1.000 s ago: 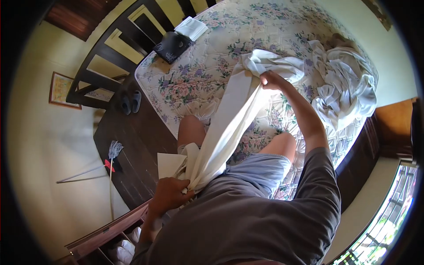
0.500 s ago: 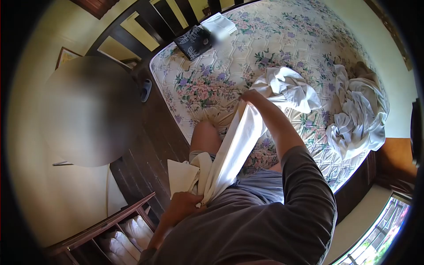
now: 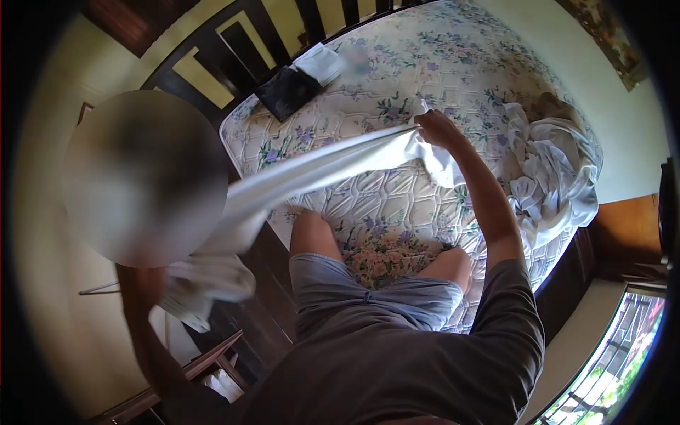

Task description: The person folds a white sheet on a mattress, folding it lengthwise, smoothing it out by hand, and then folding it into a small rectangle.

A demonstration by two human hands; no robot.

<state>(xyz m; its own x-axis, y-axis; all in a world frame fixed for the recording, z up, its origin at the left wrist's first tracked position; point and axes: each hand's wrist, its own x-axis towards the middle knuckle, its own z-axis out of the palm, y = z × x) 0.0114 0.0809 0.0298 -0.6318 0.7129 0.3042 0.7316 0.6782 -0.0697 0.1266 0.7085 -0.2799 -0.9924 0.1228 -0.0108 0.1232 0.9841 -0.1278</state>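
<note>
One long white cloth point(image 3: 333, 160) stretches across the floral mattress point(image 3: 439, 71), its end pinched in the right hand point(image 3: 438, 129)! Over left, a blurred disc hides most of the left hand point(image 3: 147, 280); can't tell its grip. Near the headboard point(image 3: 270, 34), a black item point(image 3: 288, 93), any lettering too indistinct to read.

2 arms point(image 3: 492, 205) spread apart, right fingers point(image 3: 430, 122) curled
</note>
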